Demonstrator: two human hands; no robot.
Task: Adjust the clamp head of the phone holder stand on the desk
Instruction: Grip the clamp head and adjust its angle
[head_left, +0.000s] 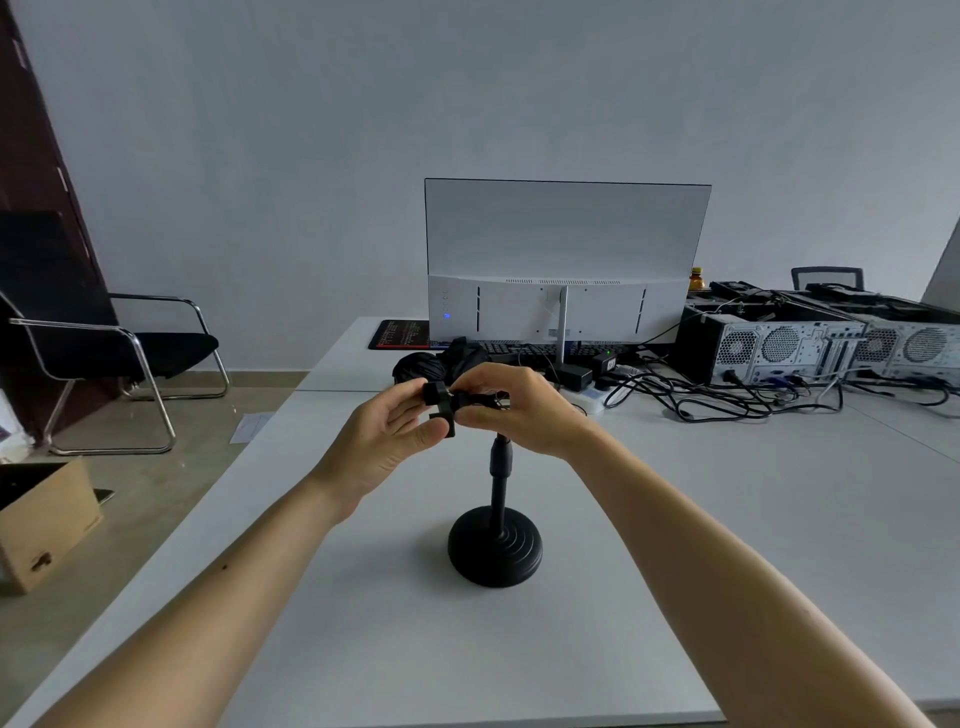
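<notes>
Both hands pinch the clamp head (445, 402) atop the black phone holder stand (496, 545), mid-desk (727, 519): left hand (395, 436) grips its left end, right hand (511, 408) its right side.

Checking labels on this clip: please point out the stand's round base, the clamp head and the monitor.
round base (494, 551), head view, on its ridged top face.
clamp head (440, 396), head view, on the black part showing between the two hands.
monitor (563, 260), head view, on its white back panel.
</notes>
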